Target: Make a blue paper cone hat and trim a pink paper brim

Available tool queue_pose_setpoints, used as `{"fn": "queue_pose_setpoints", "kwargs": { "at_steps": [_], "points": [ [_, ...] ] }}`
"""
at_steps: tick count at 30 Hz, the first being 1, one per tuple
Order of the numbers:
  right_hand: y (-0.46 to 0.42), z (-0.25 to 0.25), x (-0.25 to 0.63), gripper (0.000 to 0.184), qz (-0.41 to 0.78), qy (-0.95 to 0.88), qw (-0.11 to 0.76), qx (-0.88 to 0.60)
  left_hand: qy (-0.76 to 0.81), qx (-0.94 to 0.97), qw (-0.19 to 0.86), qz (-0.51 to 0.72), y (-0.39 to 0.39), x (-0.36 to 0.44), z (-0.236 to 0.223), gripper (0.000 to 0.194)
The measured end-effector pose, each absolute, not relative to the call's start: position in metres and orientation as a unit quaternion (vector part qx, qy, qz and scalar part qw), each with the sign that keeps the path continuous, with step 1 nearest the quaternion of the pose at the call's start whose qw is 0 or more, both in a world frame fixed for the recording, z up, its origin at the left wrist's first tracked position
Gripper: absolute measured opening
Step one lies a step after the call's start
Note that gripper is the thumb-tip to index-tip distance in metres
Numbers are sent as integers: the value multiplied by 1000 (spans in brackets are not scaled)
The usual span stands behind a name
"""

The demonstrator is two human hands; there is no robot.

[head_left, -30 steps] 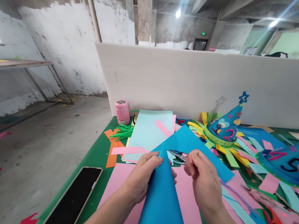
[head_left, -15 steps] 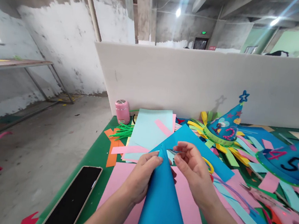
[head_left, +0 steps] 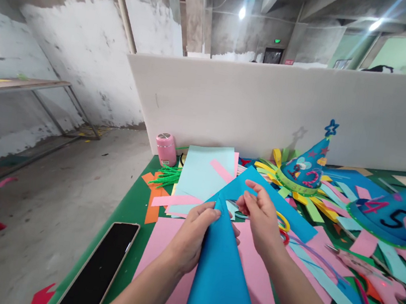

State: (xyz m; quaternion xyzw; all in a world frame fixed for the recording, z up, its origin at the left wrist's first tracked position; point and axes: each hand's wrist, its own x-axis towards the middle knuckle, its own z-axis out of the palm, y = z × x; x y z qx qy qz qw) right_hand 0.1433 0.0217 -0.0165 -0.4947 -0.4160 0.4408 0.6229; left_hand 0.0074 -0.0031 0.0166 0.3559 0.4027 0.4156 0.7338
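My left hand (head_left: 196,236) grips a rolled blue paper cone (head_left: 224,281), thumb on the near side and fingertips showing past its right edge. The cone's narrow end points away from me and its wide end runs off the bottom of the view. To the right of the tip my right hand (head_left: 261,218) is raised, index finger lifted and the other fingers curled towards the thumb. Whatever is between those fingertips is too small to make out. Scissors with yellow and red handles (head_left: 283,225) lie behind that hand on a blue sheet (head_left: 301,222).
Pink sheets (head_left: 160,239) and a pale blue sheet (head_left: 204,170) lie on the green table (head_left: 134,182). A phone (head_left: 99,268) is at left, a pink jar (head_left: 166,149) behind. Decorated hats (head_left: 305,164), paper strips and a pink glue gun (head_left: 377,279) occupy the right. A white panel (head_left: 270,106) stands behind.
My right hand has risen slightly and its fingers have curled in closer, with the index finger lifted. The left hand and the blue cone stay nearly in place.
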Motion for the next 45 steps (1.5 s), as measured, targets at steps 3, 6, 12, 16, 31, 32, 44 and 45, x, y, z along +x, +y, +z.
{"fn": "queue_pose_setpoints", "kwargs": {
  "at_steps": [3,6,12,16,31,32,44,45],
  "points": [
    [18,-24,152,34,446,-407,621,-499,398,356,729,428,0,4,17,26],
    [12,-35,167,33,440,-397,624,-509,411,353,705,458,9,-10,27,27],
    [-6,-46,200,37,416,-403,619,-531,477,358,565,570,28,-57,64,24],
    [-17,-39,201,44,412,-447,597,-523,474,400,501,603,36,-65,67,20],
    [-38,-1,126,103,403,-682,387,-471,326,522,567,547,11,-20,41,15],
    [-36,1,124,99,400,-686,403,-455,320,523,571,546,10,-19,40,14],
    [-35,-12,125,102,382,-658,428,-488,373,560,541,505,-4,-19,31,42],
    [-33,-11,125,103,373,-657,433,-491,394,555,538,498,-5,-19,29,44]
  ]
}}
